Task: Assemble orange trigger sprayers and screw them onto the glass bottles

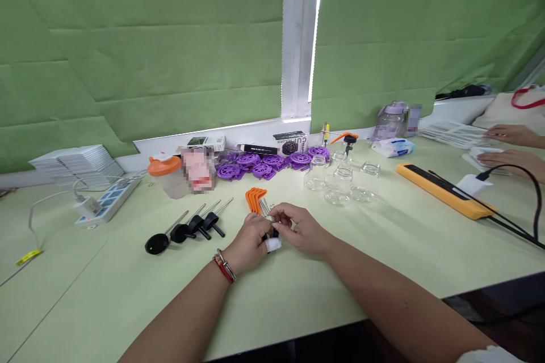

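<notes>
— Two hands are meeting at the middle of the table point(128, 272) in the head view. What are they working on?

— The left hand point(250, 244) is pinching a small black-and-metal part point(272, 228) with curled fingers, one fingertip wrapped in white tape, and the right hand point(301, 229) is gripping the same part from the other side. It is sitting between both sets of fingers, just above the tabletop.

— Which step would you say this is?

— Judging by the grip, they are fitting the piece together or adjusting it; the part is too small to tell more. Orange handles point(254, 197) are lying just beyond the fingers, and finished-looking black plungers point(187, 229) are lined up to the left.

— And the next move?

— It is probably calling for a steady two-handed pinch and fine alignment.

— Anything else around?

— Purple wheels point(272, 163) and clear glass cups point(340, 181) are resting farther back, and another person's hands point(511, 147) are working at the far right.
</notes>
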The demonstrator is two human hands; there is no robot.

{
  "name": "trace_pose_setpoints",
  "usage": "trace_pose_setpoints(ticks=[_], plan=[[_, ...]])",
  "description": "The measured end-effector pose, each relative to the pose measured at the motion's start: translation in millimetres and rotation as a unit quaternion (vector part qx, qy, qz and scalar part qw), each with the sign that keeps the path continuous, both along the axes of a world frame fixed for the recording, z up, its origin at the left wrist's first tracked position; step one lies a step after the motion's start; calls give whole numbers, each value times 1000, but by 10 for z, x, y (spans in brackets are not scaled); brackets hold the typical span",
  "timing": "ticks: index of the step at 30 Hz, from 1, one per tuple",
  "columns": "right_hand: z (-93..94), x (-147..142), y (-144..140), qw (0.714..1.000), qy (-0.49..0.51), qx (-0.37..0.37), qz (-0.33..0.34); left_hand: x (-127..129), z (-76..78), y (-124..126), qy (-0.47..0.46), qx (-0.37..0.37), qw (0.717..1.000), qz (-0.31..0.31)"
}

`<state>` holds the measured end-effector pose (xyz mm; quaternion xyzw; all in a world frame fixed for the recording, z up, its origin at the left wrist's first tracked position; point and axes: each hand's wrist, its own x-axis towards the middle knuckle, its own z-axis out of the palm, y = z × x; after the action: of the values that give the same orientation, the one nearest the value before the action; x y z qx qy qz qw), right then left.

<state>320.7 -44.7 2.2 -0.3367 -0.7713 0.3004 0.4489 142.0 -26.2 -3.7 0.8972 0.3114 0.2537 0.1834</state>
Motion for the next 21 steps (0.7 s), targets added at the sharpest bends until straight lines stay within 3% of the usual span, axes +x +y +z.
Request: trace_pose_setpoints(ticks=[8, 21], plan=[[-8, 39, 6, 1000, -6, -20, -9, -2, 1, -3, 1, -11, 1000, 6], [27, 42, 16, 998, -39, 13, 39, -7, 43, -8, 16, -19, 1000, 5]])
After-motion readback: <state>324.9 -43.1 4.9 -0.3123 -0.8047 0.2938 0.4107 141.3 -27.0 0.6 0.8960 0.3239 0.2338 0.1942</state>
